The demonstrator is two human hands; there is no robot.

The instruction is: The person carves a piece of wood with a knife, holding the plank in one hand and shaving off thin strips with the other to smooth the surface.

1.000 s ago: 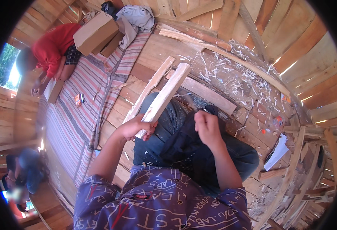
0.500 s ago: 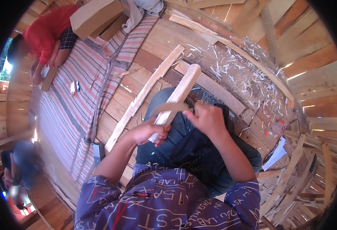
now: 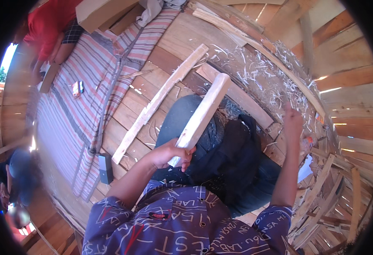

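My left hand (image 3: 172, 154) is closed round the lower end of a squared, pale length of wood (image 3: 204, 114). The wood slants up and away to the right over my bent knee (image 3: 182, 104). Far out to the right, my right hand (image 3: 294, 120) is raised over the strewn wood shavings (image 3: 260, 76), well apart from the wood. Its fingers look curled. Whatever they hold blends into the shavings behind, and I cannot make it out. Dark cloth (image 3: 229, 157) lies across my lap.
A long rough strip (image 3: 156, 108) and a reddish board (image 3: 241, 100) lie on the plank floor beyond my knee. Left is a striped mat (image 3: 74, 123) with a dark box (image 3: 105, 168) at its edge. Another person in red (image 3: 52, 25) bends at upper left. Scrap wood (image 3: 322, 191) is piled right.
My right hand has swung from beside the wood out to the right, taking a blurred curved blade away from it. My left hand keeps its hold; the wood has shifted slightly right.
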